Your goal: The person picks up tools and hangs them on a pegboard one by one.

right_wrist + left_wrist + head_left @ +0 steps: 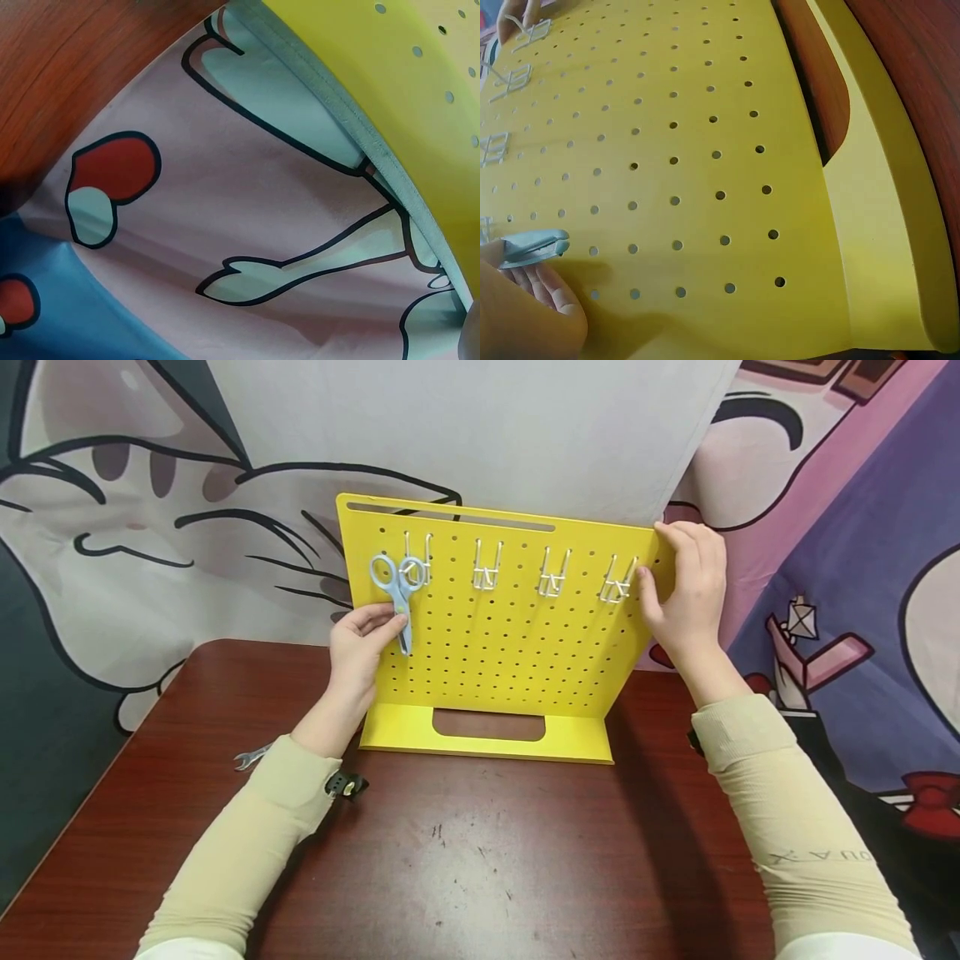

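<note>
A yellow pegboard (517,647) stands upright on its base (397,727). Four... several white wire hooks (551,583) line its upper part. Light blue scissors (403,602) hang point down in front of the leftmost hook (428,556), finger loops overlapping it in the head view. My left hand (352,647) pinches their blades between thumb and fingers; in the left wrist view the covered tip (540,246) sticks out past the thumb. At the board's upper right corner, my right hand (692,585) grips the edge, thumb on the front face.
A metal open-end wrench (251,757) lies on the dark red table (465,852), partly hidden by the left forearm. Behind the board is a wall covering (480,435) with cartoon prints. In the right wrist view, printed cloth (225,187) hangs beside the board.
</note>
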Demonstrator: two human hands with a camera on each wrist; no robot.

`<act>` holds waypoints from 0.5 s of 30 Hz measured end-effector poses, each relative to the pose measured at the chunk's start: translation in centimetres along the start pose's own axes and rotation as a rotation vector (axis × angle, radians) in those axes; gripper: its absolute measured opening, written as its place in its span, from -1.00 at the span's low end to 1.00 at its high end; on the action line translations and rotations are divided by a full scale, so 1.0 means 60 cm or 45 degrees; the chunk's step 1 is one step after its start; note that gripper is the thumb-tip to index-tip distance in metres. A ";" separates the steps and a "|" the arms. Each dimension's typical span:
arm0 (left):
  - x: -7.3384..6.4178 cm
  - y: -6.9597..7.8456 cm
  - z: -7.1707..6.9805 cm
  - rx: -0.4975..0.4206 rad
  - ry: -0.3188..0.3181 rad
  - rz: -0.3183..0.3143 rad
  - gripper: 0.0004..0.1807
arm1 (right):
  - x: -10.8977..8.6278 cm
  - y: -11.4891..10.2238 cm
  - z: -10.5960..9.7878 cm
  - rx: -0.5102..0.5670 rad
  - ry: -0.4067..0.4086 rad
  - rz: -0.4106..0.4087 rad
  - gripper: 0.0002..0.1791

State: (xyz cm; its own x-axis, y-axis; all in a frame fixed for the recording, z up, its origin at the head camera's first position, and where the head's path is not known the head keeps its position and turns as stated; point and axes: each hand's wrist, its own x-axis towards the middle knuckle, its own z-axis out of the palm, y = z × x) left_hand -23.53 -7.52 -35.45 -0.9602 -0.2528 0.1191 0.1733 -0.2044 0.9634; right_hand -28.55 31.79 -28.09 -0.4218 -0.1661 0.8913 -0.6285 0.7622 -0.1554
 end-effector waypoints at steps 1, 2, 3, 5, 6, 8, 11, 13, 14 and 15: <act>0.000 -0.001 0.001 0.008 0.004 0.002 -0.81 | 0.000 0.000 0.000 0.000 0.002 0.000 -0.47; 0.000 0.000 0.002 0.015 0.006 0.004 -0.80 | 0.000 0.001 0.000 0.000 0.004 -0.001 -0.47; 0.000 0.000 0.002 0.023 0.006 0.004 -0.79 | 0.000 0.001 0.001 0.001 0.007 -0.002 -0.47; 0.000 0.001 0.003 0.036 0.006 0.003 -0.77 | 0.000 0.002 0.001 0.001 0.010 -0.003 -0.47; 0.000 0.002 0.003 0.041 0.003 0.003 -0.76 | 0.000 0.002 0.001 0.002 0.012 -0.003 -0.47; 0.000 0.003 0.004 0.047 -0.006 0.004 -0.74 | 0.000 0.002 0.001 0.003 0.013 -0.002 -0.47; 0.000 0.004 0.003 0.046 -0.020 0.011 -0.74 | -0.001 0.002 0.002 0.002 0.011 -0.001 -0.46; 0.000 0.004 0.001 0.041 -0.027 0.021 -0.77 | -0.001 0.001 0.002 -0.002 0.006 -0.002 -0.46; 0.000 0.004 -0.001 0.032 -0.034 0.023 -0.78 | -0.001 0.001 0.002 -0.002 0.004 -0.002 -0.46; 0.000 0.004 -0.002 0.027 -0.037 0.025 -0.79 | -0.001 0.001 0.002 -0.004 0.002 -0.002 -0.46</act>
State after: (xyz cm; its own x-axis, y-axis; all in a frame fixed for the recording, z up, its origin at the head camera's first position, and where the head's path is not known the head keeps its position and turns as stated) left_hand -23.49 -7.69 -35.27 -0.9626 -0.2292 0.1447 0.1879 -0.1795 0.9657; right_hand -28.65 31.72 -28.19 -0.4197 -0.1665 0.8923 -0.6272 0.7638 -0.1525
